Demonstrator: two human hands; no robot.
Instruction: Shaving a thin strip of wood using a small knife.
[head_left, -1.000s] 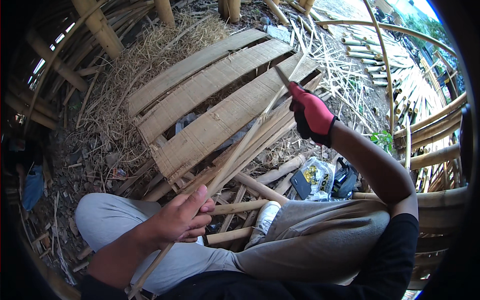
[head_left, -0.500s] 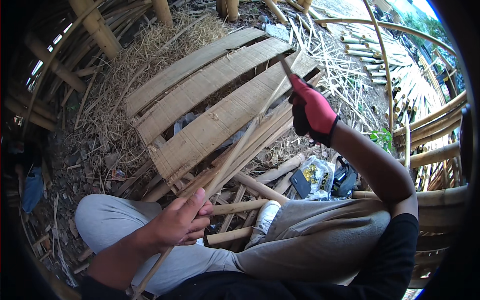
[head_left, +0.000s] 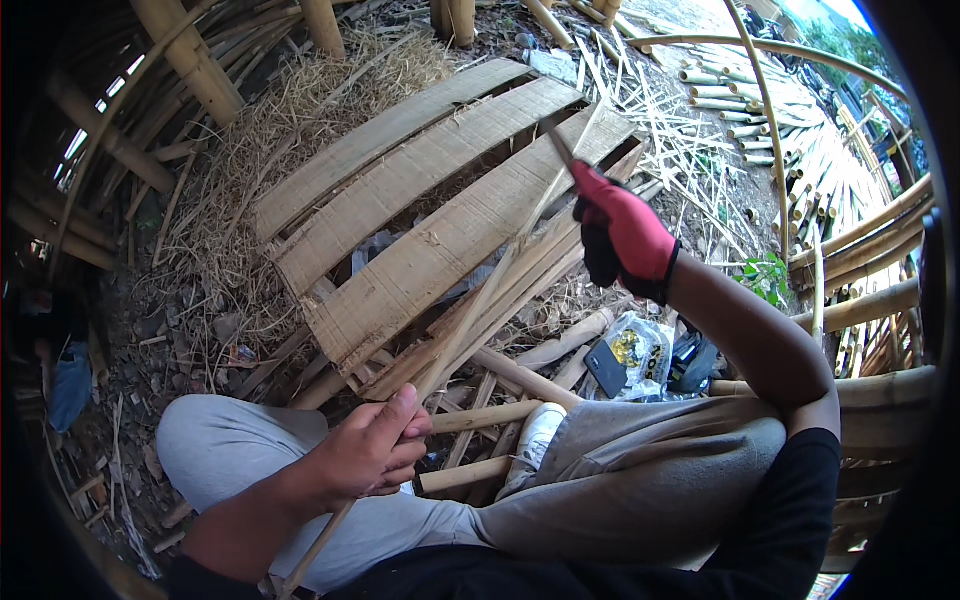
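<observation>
My bare left hand point(head_left: 372, 450) grips a long thin bamboo strip point(head_left: 480, 310) near my lap; the strip runs up and to the right across the boards. My right hand point(head_left: 625, 235), in a red and black glove, is raised at the far end of the strip and holds a knife point(head_left: 556, 142) whose dark blade points up and left, close to the strip's upper part. I sit with my legs in grey trousers point(head_left: 620, 490) and a white shoe point(head_left: 535, 440) under the strip.
Wide flattened bamboo boards point(head_left: 400, 210) lie slanted in front of me, with dry straw point(head_left: 290, 110) behind them. Split bamboo sticks point(head_left: 690, 150) litter the ground at the right. A plastic bag and a dark phone point(head_left: 625, 360) lie by my right knee. Bamboo poles point(head_left: 860, 300) frame the right side.
My right hand with the knife has moved slightly up along the strip. My left hand keeps its grip in about the same place.
</observation>
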